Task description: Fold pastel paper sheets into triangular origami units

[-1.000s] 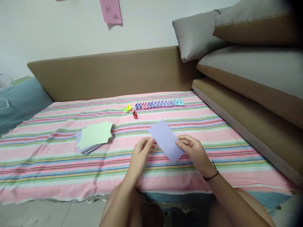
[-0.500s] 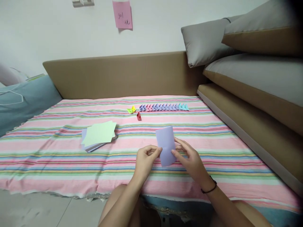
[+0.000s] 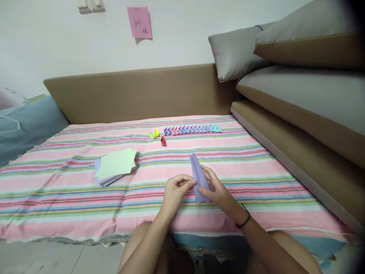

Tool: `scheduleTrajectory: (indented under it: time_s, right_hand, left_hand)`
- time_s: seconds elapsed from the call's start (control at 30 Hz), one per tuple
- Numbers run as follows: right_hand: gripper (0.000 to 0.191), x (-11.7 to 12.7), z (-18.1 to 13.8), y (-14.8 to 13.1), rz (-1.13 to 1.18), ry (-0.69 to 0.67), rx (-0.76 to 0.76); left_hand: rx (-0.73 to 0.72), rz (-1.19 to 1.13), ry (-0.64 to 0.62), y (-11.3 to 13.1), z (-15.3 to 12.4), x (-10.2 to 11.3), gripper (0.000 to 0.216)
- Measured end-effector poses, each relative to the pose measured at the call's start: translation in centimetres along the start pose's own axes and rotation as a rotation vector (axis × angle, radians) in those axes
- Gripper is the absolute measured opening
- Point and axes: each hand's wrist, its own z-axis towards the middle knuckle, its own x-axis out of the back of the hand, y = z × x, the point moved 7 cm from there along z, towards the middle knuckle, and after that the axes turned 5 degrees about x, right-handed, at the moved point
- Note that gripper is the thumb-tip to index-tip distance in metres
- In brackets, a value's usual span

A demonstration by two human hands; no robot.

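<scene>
Nearby, left hand (image 3: 176,190) and right hand (image 3: 218,192) hold a purple sheet (image 3: 199,175), bent lengthwise, over striped cloth (image 3: 242,160), each grip pinching one side; slightly beyond, leftward, lies paper stack (image 3: 116,163); farther, red piece (image 3: 163,141), yellow-green piece (image 3: 156,133), row of folded pieces (image 3: 192,129); then brown backrest (image 3: 137,95), pink note (image 3: 139,23) on wall (image 3: 176,34)

The paper (image 3: 199,173) is plain lilac, the top sheet (image 3: 116,163) pale green, the cloth (image 3: 159,165) pink with multicoloured stripes, the folded row (image 3: 192,129) purple, pink and turquoise.
</scene>
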Motion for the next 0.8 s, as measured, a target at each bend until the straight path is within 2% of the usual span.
scheduleTrajectory:
  time_s: [0.2, 0.43, 0.63, 0.8]
  right_hand:
    - [0.045, 1.2, -0.2, -0.5, 0.224, 0.145, -0.054]
    - [0.042, 3.3, -0.5, -0.5, 0.157, 0.279, -0.104]
    - [0.036, 3.0, -0.5, -0.5, 0.186, 0.267, -0.095]
    - [0.041, 3.3, -0.6, -0.7, 0.030, 0.268, -0.034]
  left_hand:
    - [-0.042, -0.018, 0.023, 0.2, -0.3, 0.0, 0.022]
    - [-0.106, -0.014, 0.125, 0.7, -0.5, 0.5, 0.024]
    - [-0.036, -0.059, 0.067, 0.5, -0.5, 0.5, 0.024]
    - [-0.029, -0.029, 0.078, 0.8, -0.5, 0.9, 0.027]
